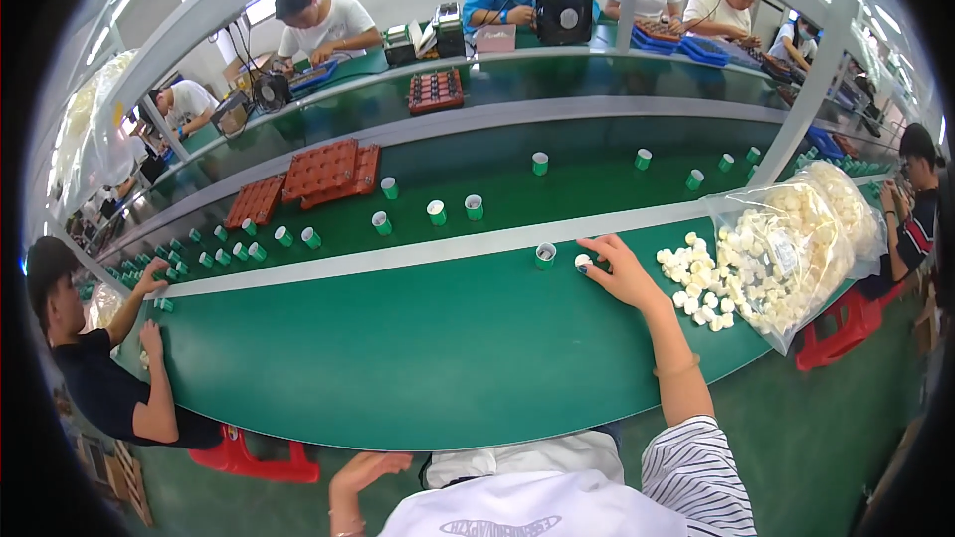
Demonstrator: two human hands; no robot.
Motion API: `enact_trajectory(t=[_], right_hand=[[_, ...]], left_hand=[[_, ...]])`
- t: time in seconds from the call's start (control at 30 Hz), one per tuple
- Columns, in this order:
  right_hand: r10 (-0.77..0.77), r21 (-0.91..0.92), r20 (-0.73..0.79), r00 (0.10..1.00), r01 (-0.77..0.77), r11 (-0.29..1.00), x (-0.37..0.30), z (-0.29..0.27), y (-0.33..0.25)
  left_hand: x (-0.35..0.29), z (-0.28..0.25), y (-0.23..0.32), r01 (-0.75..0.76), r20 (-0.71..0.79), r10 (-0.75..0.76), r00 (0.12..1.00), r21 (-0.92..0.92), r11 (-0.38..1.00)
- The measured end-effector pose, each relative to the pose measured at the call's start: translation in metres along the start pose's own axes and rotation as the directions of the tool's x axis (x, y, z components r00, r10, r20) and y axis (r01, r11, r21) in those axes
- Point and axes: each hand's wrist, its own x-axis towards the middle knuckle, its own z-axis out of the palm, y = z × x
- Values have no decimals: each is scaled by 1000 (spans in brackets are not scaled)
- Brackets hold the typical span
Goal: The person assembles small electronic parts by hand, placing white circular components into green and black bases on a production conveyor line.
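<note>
Just left of the fingertips of the right hand (627,275) stands an open-topped green cup (545,257), apart from the small cream piece (583,261) at those tips. Handling that piece well probably calls for a light pinch on its sides, with the spare fingers raised so they do not knock the cup. Thumb and a finger look clamped on the piece, another finger stretched above. Right of the fingers lies a loose pile of cream pieces (696,283), beside a clear bag (796,249). Nearer the body, the left hand (373,467) has its fingers extended, apparently holding nothing.
</note>
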Motion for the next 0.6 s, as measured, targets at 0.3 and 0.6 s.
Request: enact_trajectory(t=[0.3, 0.6], right_hand=[[-276, -160, 79, 958, 285, 945, 18, 37, 20], [8, -8, 69, 998, -8, 1000, 8, 18, -11]], left_hand=[[166, 75, 63, -129, 392, -75, 917, 469, 874], [114, 107, 160, -388, 653, -169, 738, 617, 685]])
